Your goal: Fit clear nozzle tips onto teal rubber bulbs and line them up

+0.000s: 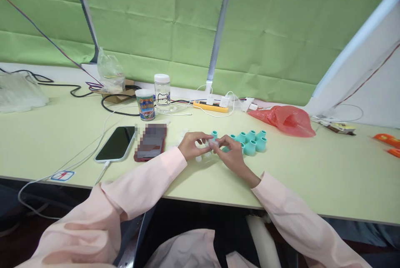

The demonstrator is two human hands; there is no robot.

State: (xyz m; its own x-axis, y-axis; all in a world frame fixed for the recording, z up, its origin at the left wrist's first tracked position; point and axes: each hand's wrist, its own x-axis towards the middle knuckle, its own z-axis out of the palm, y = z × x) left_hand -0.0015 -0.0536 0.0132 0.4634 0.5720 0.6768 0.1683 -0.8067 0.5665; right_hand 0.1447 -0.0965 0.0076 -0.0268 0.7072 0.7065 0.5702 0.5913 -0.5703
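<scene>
Above a pale yellow table (296, 176), a person's left hand (191, 145) and right hand (233, 157) meet, fingertips pinched, beside clustered teal pots (250, 148); one upright pot (214, 134) shows at the fingertips, base hidden, above the small clear piece (213, 143) both hold.

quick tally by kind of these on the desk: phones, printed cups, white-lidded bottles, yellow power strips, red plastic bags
Flat rectangular phones, a pale-edged one and a red-edged one: 2
Blue printed round cup: 1
Clear cylindrical bottle with white lid: 1
Long yellow power strip: 1
Crumpled red plastic bag: 1
Total: 6
</scene>
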